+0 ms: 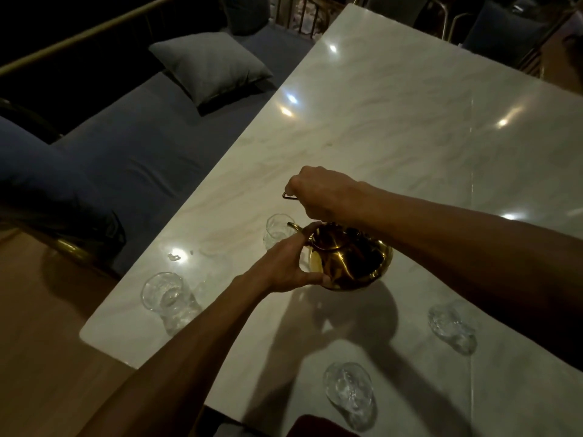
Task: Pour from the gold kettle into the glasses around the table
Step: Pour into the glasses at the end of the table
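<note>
Your polished, round gold kettle (356, 260) hangs tilted above the glossy veined marble table (394, 121), spout beside a textured clear glass (277, 230), your right hand (321, 197) fisted round its thin wire handle (288, 196), your left hand (284, 266) cupping its side with curled fingers.
</note>
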The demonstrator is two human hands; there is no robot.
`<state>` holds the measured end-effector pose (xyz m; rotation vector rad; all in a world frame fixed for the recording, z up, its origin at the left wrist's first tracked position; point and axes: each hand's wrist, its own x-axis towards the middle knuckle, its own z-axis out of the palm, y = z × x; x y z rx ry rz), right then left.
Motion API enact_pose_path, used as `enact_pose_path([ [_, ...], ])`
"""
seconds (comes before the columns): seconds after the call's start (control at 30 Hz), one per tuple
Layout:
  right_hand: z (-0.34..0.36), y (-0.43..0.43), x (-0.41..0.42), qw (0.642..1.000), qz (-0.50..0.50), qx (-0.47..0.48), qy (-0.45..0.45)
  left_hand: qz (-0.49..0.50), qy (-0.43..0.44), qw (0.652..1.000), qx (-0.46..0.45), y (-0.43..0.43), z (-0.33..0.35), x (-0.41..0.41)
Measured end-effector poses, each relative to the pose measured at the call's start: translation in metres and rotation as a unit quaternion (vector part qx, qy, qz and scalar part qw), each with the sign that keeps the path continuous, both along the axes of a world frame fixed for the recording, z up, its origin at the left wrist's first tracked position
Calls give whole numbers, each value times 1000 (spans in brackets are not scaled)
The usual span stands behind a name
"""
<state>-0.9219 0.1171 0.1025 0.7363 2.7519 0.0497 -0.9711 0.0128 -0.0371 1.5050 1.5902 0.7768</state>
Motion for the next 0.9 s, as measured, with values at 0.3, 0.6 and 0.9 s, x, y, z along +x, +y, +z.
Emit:
enact_pose_path([
  [0.3, -4, 3, -7, 1000, 8, -14, -10, -5, 2, 1000, -4, 2, -1, -1],
  [0.6, -7, 5, -13, 999, 38, -8, -20, 4, 2, 1000, -9, -1, 3, 0],
  [0.9, -7, 7, -14, 999, 46, -20, -14, 18, -1, 1000, -12, -6, 7, -1],
])
